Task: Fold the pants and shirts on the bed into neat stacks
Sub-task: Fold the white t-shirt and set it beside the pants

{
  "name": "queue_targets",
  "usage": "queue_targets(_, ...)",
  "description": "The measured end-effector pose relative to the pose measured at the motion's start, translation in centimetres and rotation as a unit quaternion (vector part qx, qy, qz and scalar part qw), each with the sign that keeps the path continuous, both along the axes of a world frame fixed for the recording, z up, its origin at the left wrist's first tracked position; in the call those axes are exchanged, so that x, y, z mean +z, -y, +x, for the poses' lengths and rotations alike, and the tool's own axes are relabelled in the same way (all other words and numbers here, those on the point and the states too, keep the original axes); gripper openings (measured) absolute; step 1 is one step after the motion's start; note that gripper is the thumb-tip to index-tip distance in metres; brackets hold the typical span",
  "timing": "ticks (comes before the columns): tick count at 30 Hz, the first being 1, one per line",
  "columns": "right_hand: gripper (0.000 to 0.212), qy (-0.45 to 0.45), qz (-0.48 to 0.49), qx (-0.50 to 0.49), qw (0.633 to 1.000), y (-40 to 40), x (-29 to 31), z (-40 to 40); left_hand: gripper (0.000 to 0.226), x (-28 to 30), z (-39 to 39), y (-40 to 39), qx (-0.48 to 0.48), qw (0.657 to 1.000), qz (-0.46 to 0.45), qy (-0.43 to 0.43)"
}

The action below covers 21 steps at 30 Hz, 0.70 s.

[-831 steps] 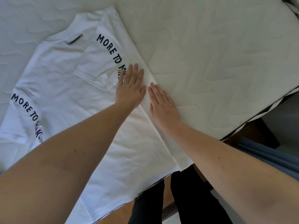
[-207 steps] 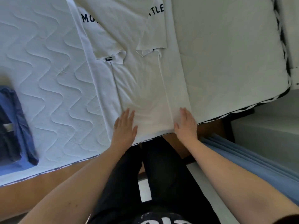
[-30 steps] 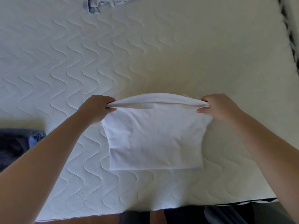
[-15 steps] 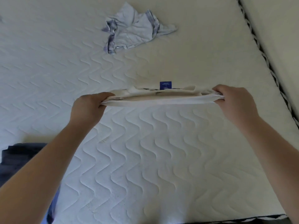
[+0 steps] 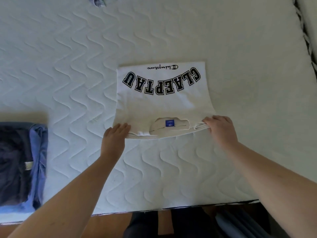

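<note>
Head view: a folded white shirt [image 5: 163,100] lies flat on the quilted bed [image 5: 171,169], print side up, its black block lettering and small script logo upside down to the wearer and its collar, with a blue label [image 5: 169,123], turned toward the near edge. The left hand [image 5: 116,133] rests at the shirt's near left corner, fingers fairly straight, tips touching or perhaps tucked just under the layered edge; whether it grips cannot be told. The right hand [image 5: 217,126] sits at the near right corner, fingers curled over the bunched layers there and apparently pinching them. By the look of it, this shirt's folding is done and the step in hand is setting it down and squaring it. A stack [image 5: 20,162] of dark and blue folded clothes sits at the left edge of the view, well apart from the shirt, and a crumpled pale garment [image 5: 101,0] peeks in at the top, apparently not yet folded. The next move likely calls for easing both hands out without dragging the layers, smoothing the slightly bowed near edge, then reaching across the bed for the crumpled piece. The shirt may open a second stack where it lies.
</note>
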State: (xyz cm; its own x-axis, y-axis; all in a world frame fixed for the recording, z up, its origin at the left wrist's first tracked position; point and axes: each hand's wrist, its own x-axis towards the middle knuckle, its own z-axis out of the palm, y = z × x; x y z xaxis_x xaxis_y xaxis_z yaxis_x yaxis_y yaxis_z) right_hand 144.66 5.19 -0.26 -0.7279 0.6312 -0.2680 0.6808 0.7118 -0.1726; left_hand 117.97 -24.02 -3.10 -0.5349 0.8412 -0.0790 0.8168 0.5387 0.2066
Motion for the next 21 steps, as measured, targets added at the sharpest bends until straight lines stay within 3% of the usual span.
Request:
queue_targets(5,0.029,0.027,0.029,-0.017,0.999,2.0,-1.7,1.7,0.050,-1.0,2.3,0.5,0.026,0.988,-0.153,0.014)
queue_targets(8,0.044,0.017,-0.017,-0.201,0.979,4.1,-2.3,2.8,0.060,-0.9,3.6,0.8,0.069,0.984,-0.153,0.062)
queue_targets(10,0.051,-0.027,-0.093,-0.375,0.922,5.4,-2.6,2.8,0.062,-0.7,4.3,0.6,0.155,0.976,-0.071,0.133)
queue_targets(12,0.040,-0.087,-0.192,-0.490,0.846,6.4,-2.7,2.2,0.064,-0.9,4.5,0.1,0.282,0.935,0.023,0.215)
queue_targets(13,0.031,-0.111,-0.257,-0.520,0.807,6.9,-2.8,1.7,0.063,-1.0,4.2,-0.4,0.349,0.900,0.061,0.254)
queue_targets(17,0.040,-0.170,-0.457,-0.586,0.647,8.6,-3.4,-1.2,0.059,-1.3,1.7,-2.2,0.537,0.746,0.111,0.378)
queue_targets(19,0.033,-0.194,-0.482,-0.628,0.579,8.5,-3.6,-2.4,0.058,-2.0,0.1,-2.3,0.562,0.697,0.105,0.432)
queue_targets(21,0.028,-0.210,-0.505,-0.655,0.522,8.1,-3.7,-3.3,0.053,-2.2,-0.9,-2.0,0.550,0.681,0.080,0.477)
